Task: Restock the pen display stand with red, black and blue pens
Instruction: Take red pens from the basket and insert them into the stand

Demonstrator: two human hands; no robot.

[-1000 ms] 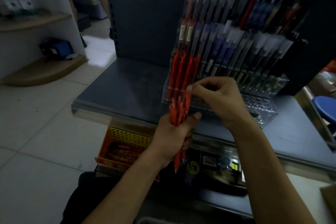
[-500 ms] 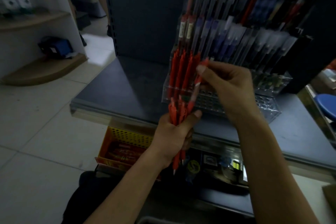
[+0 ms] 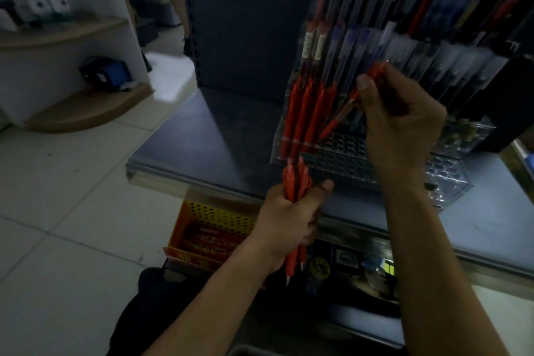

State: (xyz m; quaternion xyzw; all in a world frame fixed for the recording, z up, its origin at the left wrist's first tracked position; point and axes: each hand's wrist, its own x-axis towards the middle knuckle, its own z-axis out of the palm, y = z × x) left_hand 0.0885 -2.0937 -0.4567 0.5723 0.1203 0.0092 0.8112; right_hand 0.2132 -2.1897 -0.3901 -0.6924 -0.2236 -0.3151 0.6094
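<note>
Over the clear stand, tilted red pen.

This is a shop, probably for stationery: a pen display stand crowded with pens on a grey metal shelf, a yellow basket of packets below, curved shelves at far left.

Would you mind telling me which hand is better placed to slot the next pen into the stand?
Right hand: it pinches one red pen, tip angled down over empty holes in the display stand. The left hand, lower, grips the spare bundle.
</note>
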